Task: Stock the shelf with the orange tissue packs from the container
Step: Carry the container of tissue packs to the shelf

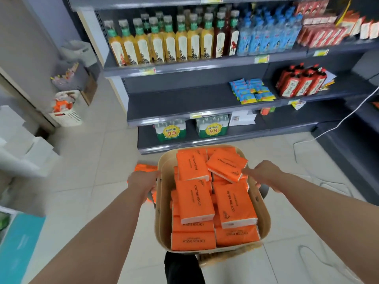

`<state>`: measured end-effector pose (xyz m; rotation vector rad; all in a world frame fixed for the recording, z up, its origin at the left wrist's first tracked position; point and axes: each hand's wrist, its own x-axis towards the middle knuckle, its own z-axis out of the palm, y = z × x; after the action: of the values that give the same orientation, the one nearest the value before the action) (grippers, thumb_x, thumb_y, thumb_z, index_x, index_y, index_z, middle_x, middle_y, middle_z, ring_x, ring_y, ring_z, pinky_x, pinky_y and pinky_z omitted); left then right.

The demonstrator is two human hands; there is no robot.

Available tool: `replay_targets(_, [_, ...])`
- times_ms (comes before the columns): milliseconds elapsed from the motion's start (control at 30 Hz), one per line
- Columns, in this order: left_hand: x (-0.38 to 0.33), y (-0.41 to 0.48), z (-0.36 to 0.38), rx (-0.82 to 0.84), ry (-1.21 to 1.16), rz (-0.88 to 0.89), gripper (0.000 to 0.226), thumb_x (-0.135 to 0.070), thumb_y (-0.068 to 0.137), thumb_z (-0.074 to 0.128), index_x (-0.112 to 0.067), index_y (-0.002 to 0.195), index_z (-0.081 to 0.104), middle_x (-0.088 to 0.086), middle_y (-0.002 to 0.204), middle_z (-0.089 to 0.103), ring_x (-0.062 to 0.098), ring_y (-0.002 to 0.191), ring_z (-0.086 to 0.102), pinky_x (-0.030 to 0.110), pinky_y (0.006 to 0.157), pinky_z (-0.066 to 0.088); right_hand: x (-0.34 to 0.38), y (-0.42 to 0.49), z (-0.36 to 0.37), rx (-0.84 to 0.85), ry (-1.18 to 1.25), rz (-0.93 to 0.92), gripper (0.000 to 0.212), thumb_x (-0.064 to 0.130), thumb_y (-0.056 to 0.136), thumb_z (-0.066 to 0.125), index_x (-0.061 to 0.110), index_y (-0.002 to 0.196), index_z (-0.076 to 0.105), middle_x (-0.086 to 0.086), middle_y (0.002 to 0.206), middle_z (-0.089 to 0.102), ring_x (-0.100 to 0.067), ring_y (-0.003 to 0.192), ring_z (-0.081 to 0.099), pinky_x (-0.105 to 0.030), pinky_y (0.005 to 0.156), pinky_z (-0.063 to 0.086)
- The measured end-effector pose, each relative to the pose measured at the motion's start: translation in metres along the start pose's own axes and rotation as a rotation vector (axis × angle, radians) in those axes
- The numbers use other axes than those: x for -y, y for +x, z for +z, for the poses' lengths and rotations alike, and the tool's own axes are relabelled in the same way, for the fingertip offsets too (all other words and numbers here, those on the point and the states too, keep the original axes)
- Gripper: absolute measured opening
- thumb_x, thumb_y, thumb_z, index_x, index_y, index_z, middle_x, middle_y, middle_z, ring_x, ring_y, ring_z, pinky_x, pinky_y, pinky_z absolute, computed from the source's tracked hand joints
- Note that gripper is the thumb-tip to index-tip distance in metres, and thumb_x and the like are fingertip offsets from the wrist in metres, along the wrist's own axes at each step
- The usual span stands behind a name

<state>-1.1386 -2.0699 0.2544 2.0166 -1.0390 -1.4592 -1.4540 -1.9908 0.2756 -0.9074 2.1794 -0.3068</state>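
A tan container (pixel 264 218) full of several orange tissue packs (pixel 193 200) is held up in front of me. My left hand (pixel 143 179) grips its left side and my right hand (pixel 266 175) grips its right side, fingers curled over the rim. One pack (pixel 226 163) lies tilted on top at the far end. The dark grey shelf (pixel 174 101) stands ahead, its middle level bare on the left. More orange packs (pixel 145 168) lie on the floor to the left, below my left hand.
Upper shelf holds yellow bottles (pixel 162 44) and blue bottles (pixel 266 35). Blue packets (pixel 249 91) and red bottles (pixel 299 83) sit on the middle level. Water packs (pixel 171 130) fill the bottom level. A white basket (pixel 65 111) stands at left. A white cable (pixel 332 128) trails at right.
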Motion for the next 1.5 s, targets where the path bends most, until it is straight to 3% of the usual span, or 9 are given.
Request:
replay_targets(133, [-0.035,0.057,0.005,0.05,0.025,-0.014,0.037,-0.006,0.077,0.065,-0.011,0.05,0.04,0.004,0.038,0.04,0.019,0.026,0.037,0.021,0.033,0.035,0.038,0.044,0.003,0.027,0.004,0.048,0.047,0.042,0.083,0.069,0.008,0.057,0.049,-0.011,0.065,0.063,-0.021,0.06,0.056,-0.026,0.05,0.033])
replay_targets(367, [-0.087,0.128,0.013,-0.001,0.126,0.024,0.028,-0.037,0.056,0.071,-0.011,0.058,0.063,0.008,0.056,0.059,0.026,0.057,0.055,0.045,0.065,0.055,0.084,0.123,-0.002,0.085,-0.085,-0.045,0.05,0.049,0.078,0.07,0.015,0.057,0.04,-0.006,0.062,0.053,-0.025,0.069,0.059,-0.031,0.063,0.041])
replay_targets(433, [-0.096,0.146,0.024,-0.022,0.136,0.026,0.026,-0.034,0.061,0.072,-0.009,0.065,0.068,0.008,0.06,0.061,0.026,0.06,0.056,0.042,0.067,0.055,0.09,0.151,-0.007,0.106,-0.088,-0.087,0.05,0.049,0.077,0.07,0.016,0.057,0.039,-0.007,0.062,0.051,-0.026,0.068,0.058,-0.031,0.063,0.041])
replay_targets(633, [-0.124,0.176,0.083,-0.223,0.132,-0.068,0.024,-0.035,0.059,0.071,-0.019,0.045,0.061,0.001,0.052,0.057,0.026,0.059,0.056,0.038,0.068,0.055,0.102,0.247,-0.038,0.255,-0.093,-0.137,0.047,0.054,0.078,0.066,0.012,0.065,0.049,-0.013,0.072,0.068,-0.029,0.061,0.07,-0.036,0.065,0.059])
replay_targets(867, [-0.155,0.191,0.125,-0.27,0.019,-0.165,0.032,-0.033,0.059,0.076,-0.015,0.041,0.056,0.0,0.039,0.046,0.024,0.049,0.046,0.029,0.058,0.041,0.122,0.313,-0.072,0.313,-0.131,-0.156,0.041,0.05,0.078,0.071,0.013,0.071,0.052,-0.004,0.07,0.057,-0.02,0.062,0.059,-0.026,0.046,0.042])
replay_targets(1000, [-0.168,0.223,0.126,-0.246,0.059,-0.168,0.04,-0.027,0.069,0.073,-0.015,0.039,0.049,-0.001,0.037,0.046,0.024,0.049,0.047,0.026,0.057,0.039,0.147,0.341,-0.07,0.281,-0.123,-0.136,0.044,0.051,0.076,0.07,0.013,0.066,0.053,-0.008,0.068,0.06,-0.026,0.06,0.063,-0.032,0.049,0.051])
replay_targets(1133, [-0.173,0.261,0.117,-0.165,0.149,-0.174,0.02,-0.032,0.059,0.071,-0.013,0.058,0.066,0.004,0.048,0.056,0.027,0.056,0.054,0.04,0.068,0.054,0.16,0.356,-0.057,0.274,-0.081,-0.073,0.048,0.054,0.076,0.069,0.009,0.069,0.055,-0.016,0.072,0.067,-0.03,0.059,0.068,-0.04,0.059,0.06])
replay_targets(1400, [-0.183,0.31,0.158,-0.153,0.192,-0.187,0.039,-0.036,0.05,0.067,-0.015,0.082,0.071,0.014,0.076,0.073,0.037,0.083,0.069,0.047,0.081,0.057,0.131,0.404,-0.049,0.289,0.077,-0.013,0.047,0.052,0.077,0.069,0.013,0.059,0.05,-0.012,0.067,0.067,-0.031,0.069,0.069,-0.045,0.07,0.059])
replay_targets(1500, [-0.19,0.317,0.185,-0.163,0.189,-0.213,0.029,-0.034,0.049,0.07,-0.014,0.07,0.068,0.009,0.059,0.064,0.035,0.065,0.064,0.047,0.078,0.056,0.125,0.426,-0.067,0.322,0.069,-0.004,0.043,0.051,0.08,0.067,0.011,0.067,0.053,-0.011,0.075,0.066,-0.031,0.075,0.067,-0.039,0.066,0.058])
